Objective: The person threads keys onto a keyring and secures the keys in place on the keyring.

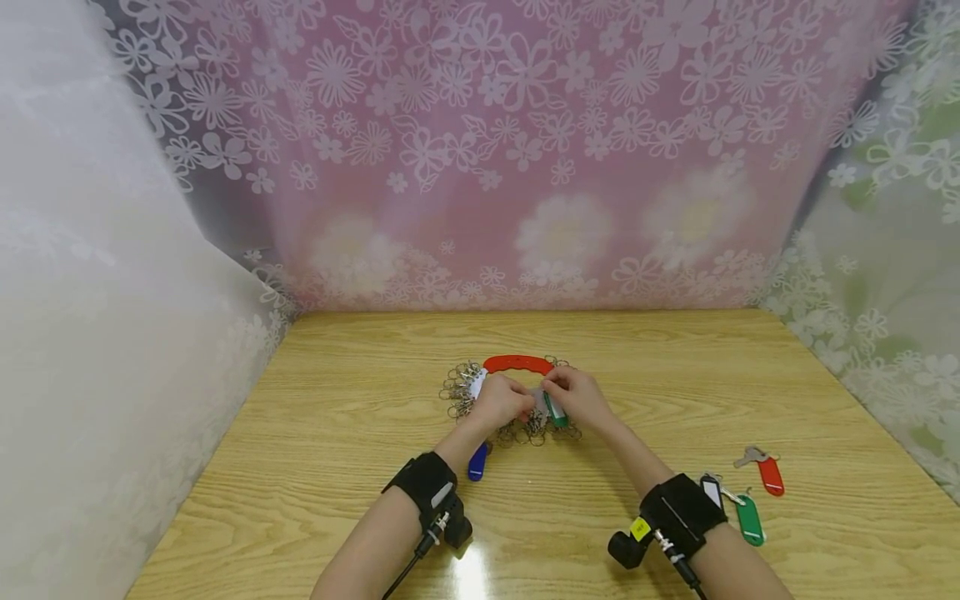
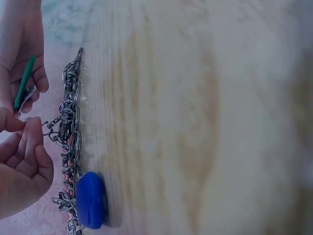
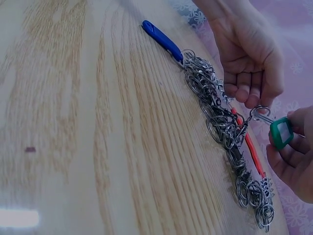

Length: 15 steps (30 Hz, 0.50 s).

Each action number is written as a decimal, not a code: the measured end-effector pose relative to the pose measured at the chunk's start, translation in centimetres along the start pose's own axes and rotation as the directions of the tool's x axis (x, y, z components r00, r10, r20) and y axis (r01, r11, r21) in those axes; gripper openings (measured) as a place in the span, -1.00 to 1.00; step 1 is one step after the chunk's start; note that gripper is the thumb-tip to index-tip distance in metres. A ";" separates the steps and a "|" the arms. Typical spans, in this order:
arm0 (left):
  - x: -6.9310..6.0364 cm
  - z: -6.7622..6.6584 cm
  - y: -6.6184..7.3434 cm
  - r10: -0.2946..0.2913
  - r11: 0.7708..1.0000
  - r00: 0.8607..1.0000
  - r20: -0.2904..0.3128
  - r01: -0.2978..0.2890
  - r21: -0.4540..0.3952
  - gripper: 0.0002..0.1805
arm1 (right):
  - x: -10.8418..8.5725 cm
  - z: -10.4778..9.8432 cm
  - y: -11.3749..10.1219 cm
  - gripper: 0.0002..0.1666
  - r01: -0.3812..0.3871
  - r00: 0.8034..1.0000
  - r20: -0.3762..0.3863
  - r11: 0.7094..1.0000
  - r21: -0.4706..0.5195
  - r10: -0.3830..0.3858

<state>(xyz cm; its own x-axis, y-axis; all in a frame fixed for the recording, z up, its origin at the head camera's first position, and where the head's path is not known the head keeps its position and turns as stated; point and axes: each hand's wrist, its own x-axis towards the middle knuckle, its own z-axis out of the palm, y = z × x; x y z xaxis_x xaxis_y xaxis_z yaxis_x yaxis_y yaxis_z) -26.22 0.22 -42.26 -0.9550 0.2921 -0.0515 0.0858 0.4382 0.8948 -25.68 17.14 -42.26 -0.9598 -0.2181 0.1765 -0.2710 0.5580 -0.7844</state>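
Green key tag, held in the right hand above the middle of the wood-grained table. Nearest the viewer, black straps bearing small cameras encircle both wrists. At the right of the table lie a second green tag and, near it, a dark tag with a white label; slightly farther off lies a red tag with a key. Beside the left forearm, a blue tag rests at the near edge of a cluster of metal rings and clips. Over this cluster, the left hand pinches a small metal ring between thumb and finger; the right hand's grip is narrow, thumb and fingers holding the green key tag, from which a slim metal piece extends toward the left fingertips. Beyond the hands, a red handle with a wavy inner edge spans the far side of the cluster. Farthest back hangs pink sheeting patterned with white flowers.
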 end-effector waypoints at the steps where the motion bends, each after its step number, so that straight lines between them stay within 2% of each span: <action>1: 0.0 0.1 0.0 0.006 1.000 1.000 -0.007 -0.006 0.006 -0.83 | 0.0 0.1 -0.1 -0.82 0.003 1.000 0.002 1.000 -0.006 -0.003; 9: -0.3 0.2 0.1 0.018 0.998 1.000 -0.015 -0.017 0.057 -0.79 | -0.1 0.7 -0.5 -0.85 0.071 0.996 0.048 0.996 -0.054 -0.069; 15: -0.3 0.1 0.2 0.032 0.998 0.999 -0.012 -0.031 0.050 -0.81 | 0.1 0.8 -0.3 -0.85 0.076 0.997 0.021 0.993 -0.085 -0.075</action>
<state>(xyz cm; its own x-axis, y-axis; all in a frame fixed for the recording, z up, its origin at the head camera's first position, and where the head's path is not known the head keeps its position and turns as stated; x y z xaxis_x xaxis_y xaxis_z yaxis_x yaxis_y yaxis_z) -25.84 0.31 -42.14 -0.9551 0.2957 -0.0177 0.1295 0.4707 0.8728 -25.62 16.31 -42.53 -0.9352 -0.2759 0.2219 -0.3484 0.6059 -0.7152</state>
